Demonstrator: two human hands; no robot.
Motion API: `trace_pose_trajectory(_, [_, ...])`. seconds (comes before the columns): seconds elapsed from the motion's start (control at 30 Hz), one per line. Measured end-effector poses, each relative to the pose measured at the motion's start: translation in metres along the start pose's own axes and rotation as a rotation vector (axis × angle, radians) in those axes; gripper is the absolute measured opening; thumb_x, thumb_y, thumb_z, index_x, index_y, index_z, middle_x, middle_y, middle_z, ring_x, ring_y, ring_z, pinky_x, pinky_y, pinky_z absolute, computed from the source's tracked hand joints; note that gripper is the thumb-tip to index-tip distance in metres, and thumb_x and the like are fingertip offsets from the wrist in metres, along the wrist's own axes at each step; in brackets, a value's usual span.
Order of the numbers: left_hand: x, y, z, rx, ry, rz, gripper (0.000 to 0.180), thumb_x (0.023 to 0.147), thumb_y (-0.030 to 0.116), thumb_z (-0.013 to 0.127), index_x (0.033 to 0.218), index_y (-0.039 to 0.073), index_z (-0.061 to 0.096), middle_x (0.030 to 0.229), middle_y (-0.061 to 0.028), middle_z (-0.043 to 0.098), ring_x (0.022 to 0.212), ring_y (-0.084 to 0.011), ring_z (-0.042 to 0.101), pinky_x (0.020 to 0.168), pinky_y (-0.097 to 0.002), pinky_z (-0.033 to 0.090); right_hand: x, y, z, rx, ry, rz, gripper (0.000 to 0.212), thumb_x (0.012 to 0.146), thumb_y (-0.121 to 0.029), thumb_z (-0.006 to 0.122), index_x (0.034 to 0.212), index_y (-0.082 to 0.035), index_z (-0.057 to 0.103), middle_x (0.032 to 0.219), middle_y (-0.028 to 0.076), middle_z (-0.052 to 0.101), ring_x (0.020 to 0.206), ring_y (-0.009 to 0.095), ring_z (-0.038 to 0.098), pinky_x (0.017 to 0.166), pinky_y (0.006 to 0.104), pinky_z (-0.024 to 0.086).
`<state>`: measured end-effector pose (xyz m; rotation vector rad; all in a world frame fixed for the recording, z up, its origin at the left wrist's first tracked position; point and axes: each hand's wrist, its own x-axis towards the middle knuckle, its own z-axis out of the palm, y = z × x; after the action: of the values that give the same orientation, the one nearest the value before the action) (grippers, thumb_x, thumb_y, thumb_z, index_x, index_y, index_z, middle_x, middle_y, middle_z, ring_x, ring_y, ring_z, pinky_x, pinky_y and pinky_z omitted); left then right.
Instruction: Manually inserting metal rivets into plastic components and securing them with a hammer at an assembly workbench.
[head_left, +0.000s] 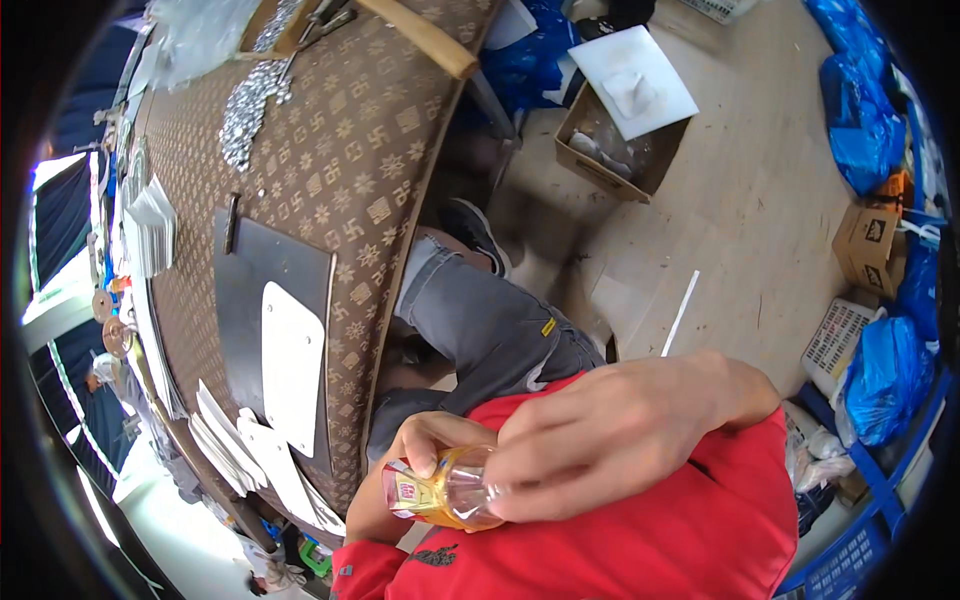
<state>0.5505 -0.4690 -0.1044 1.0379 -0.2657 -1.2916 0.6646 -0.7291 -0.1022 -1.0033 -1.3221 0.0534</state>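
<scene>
Close to the red shirt (640, 530), my left hand (428, 440) is wrapped round a clear plastic bottle (465, 490) with a red and yellow label. The bottle lies tilted on its side. My right hand (620, 430) is closed over its other end, fingers bent around it; the cap or mouth is hidden under them. On the table to the left, a white flat piece with rounded corners (292, 350) rests on a dark board (240, 290). A short metal rod (232, 225) lies at that board's far corner.
The table (350, 110) has a brown patterned cover. Small silvery pieces (250, 110) and a wooden tool handle (430, 40) lie at its far end; stacked white pieces (220, 440) sit nearer. On the floor stand a cardboard box (600, 175) and blue bags (885, 380).
</scene>
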Motion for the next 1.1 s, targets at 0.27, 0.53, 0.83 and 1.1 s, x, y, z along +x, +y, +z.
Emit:
trace_pose_trajectory(0.27, [-0.017, 0.032, -0.031, 0.083, -0.007, -0.005, 0.095, 0.065, 0.044, 0.090, 0.135, -0.008, 0.053, 0.122, -0.0193, 0.066, 0.107, -0.0313, 0.067, 0.092, -0.0366, 0.051, -0.022, 0.016, -0.002, -0.126, 0.009, 0.190, 0.020, 0.090, -0.019, 0.075, 0.092, -0.002, 0.063, 0.079, 0.004, 0.053, 0.067, 0.018, 0.058, 0.056, 0.0287, 0.046])
trace_pose_trajectory(0.53, [0.071, 0.038, -0.026, 0.180, 0.050, -0.009, 0.094, 0.064, 0.045, 0.090, 0.132, -0.009, 0.055, 0.116, -0.0191, 0.069, 0.101, -0.0318, 0.069, 0.088, -0.0366, 0.053, -0.014, 0.029, 0.004, -0.165, 0.286, -0.128, 0.025, 0.090, -0.026, 0.074, 0.083, -0.006, 0.060, 0.073, 0.001, 0.052, 0.062, 0.016, 0.056, 0.054, 0.0300, 0.043])
trace_pose_trajectory(0.83, [0.012, 0.073, -0.028, 0.348, 0.163, 0.058, 0.092, 0.064, 0.046, 0.091, 0.128, -0.010, 0.057, 0.109, -0.0188, 0.071, 0.094, -0.0324, 0.072, 0.083, -0.0366, 0.055, -0.041, 0.029, 0.011, -0.200, 0.262, 0.072, 0.041, 0.084, -0.033, 0.080, 0.071, -0.009, 0.051, 0.058, 0.001, 0.048, 0.049, 0.018, 0.052, 0.050, 0.0306, 0.043])
trace_pose_trajectory(1.1, [0.053, 0.094, 0.011, 1.182, 0.497, -0.200, 0.079, 0.071, 0.029, 0.090, 0.135, -0.003, 0.056, 0.105, -0.0173, 0.071, 0.091, -0.0339, 0.073, 0.082, -0.0388, 0.057, -0.078, 0.033, 0.035, -0.044, 0.561, 0.488, 0.044, 0.087, -0.033, 0.077, 0.066, -0.007, 0.049, 0.059, 0.008, 0.056, 0.048, 0.026, 0.057, 0.046, 0.0370, 0.042])
